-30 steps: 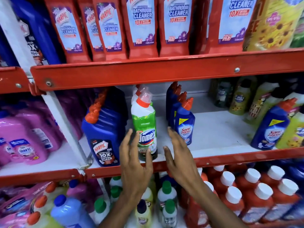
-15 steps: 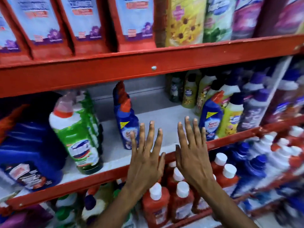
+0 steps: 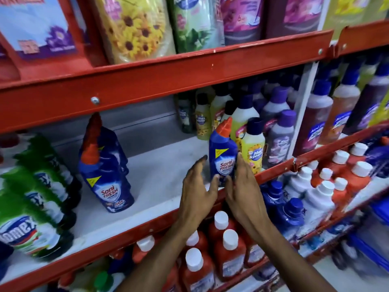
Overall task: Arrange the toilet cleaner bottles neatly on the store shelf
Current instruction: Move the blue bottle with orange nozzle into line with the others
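**Both hands at the lone blue bottle**

A blue Sani Fresh bottle (image 3: pixel 222 153) stands upright near the white shelf's (image 3: pixel 160 173) front edge — just left of a yellow bottle (image 3: pixel 252 148). The right hand (image 3: pixel 242 192) touches its right side, fingers extended. The left hand (image 3: pixel 196 188), open and spread, sits just left of it, holding nothing.

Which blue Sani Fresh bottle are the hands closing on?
The lone Sani Fresh bottle beside the yellow Maxkleen bottle, between both hands, not the Sani Fresh row further left.
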### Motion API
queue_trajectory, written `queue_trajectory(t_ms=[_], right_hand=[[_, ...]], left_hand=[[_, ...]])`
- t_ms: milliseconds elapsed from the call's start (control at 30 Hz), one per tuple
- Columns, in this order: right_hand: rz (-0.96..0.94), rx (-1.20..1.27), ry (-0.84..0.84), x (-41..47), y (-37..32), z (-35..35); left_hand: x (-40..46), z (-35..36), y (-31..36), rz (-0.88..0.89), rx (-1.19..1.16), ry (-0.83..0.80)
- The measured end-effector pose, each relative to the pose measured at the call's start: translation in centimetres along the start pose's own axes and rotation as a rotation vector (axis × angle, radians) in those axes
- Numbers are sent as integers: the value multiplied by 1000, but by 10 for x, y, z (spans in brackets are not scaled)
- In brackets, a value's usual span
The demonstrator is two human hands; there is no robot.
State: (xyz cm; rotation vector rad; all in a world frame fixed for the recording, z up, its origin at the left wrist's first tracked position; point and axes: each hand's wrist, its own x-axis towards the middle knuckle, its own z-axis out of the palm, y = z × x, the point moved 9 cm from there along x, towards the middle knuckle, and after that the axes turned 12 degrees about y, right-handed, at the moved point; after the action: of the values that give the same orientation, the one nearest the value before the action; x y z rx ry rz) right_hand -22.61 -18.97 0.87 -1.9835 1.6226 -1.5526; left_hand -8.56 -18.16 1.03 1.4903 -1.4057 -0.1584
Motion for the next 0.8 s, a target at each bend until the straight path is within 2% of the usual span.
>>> queue_trajectory(t_ms=[200, 333, 500, 633, 800], right_hand=[[100, 155, 54, 17, 2, -4], [53, 240, 29, 6, -32, -2], [9, 387, -69, -23, -96, 26], [-36, 458, -173, -50, -145, 62], [-71, 492, -274, -73, -181, 101]], left_hand=[[8, -3, -3, -182, -236, 65], [-5, -45, -10, -164, -277, 167], [-24, -129, -27, -112, -228, 272], [-44, -193, -56, -140, -151, 374], [-57, -239, -95, -168, -71, 446]])
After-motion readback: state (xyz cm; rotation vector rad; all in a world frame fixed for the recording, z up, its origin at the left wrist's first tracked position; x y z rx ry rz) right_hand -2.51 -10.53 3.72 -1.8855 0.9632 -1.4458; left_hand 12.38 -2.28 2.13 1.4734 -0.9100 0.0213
